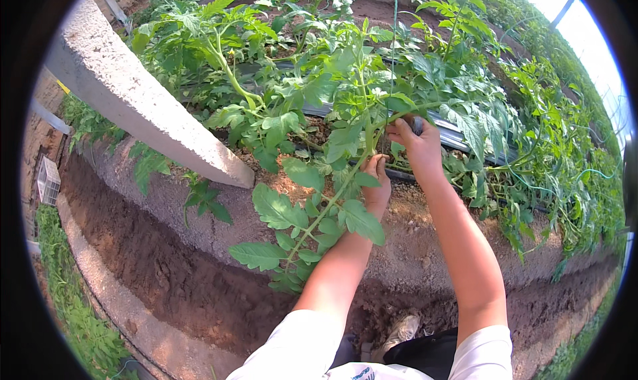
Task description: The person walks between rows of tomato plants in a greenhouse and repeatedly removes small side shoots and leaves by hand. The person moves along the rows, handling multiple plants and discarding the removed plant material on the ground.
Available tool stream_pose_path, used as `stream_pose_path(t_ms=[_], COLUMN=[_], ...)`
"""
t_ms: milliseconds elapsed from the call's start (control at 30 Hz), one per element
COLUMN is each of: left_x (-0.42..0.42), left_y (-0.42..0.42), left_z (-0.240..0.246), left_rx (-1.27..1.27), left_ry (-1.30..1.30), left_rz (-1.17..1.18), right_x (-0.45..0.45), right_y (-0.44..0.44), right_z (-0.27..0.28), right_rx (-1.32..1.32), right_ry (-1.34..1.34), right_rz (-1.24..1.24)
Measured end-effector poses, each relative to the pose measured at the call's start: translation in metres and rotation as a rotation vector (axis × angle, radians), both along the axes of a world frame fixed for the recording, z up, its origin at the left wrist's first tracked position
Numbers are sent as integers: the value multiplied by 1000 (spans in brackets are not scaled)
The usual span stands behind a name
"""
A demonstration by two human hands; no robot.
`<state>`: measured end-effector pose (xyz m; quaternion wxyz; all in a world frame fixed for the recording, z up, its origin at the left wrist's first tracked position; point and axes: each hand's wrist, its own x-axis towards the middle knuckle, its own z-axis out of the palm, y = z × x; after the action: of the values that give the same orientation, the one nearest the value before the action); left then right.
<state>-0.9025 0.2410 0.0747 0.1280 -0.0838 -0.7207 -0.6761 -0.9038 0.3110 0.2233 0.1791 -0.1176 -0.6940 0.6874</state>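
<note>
A leafy tomato plant (pixel 369 121) rises before me, and one of its long compound leaves (pixel 319 220) hangs across my left forearm. Low on the stem, my left hand (pixel 377 178) has thumb and fingertip pressed close together; what lies between them is too small to tell. My right hand (pixel 418 143) is slightly higher, just right of the stem, its fingers bent around a dark rounded object (pixel 417 125) that is partly hidden. A green twine (pixel 394 46) drops from above behind the foliage towards my hands.
At the left a thick concrete post (pixel 149 101) slants down to the raised soil bed (pixel 413 230). Silvery-black plastic mulch (pixel 453 131) lies under more tomato plants (pixel 543 131). A dirt furrow (pixel 199 280) runs below, and a pale plastic crate (pixel 48 180) stands far left.
</note>
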Motion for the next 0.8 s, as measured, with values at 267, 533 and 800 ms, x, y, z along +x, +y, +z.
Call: stream_pose_path(t_ms=[267,533,800], left_x=[-1,-2,-3], left_y=[-5,-1,2], left_z=[-3,-8,-20], left_rx=[-30,36,55], left_ry=[20,-94,-19], left_rz=[-12,-47,-41], right_x=[65,69,60], right_y=[8,22,16], right_z=[-22,-33,-33], right_rx=[475,567,808], right_ry=[-421,-355,-441], right_rz=[19,232,207])
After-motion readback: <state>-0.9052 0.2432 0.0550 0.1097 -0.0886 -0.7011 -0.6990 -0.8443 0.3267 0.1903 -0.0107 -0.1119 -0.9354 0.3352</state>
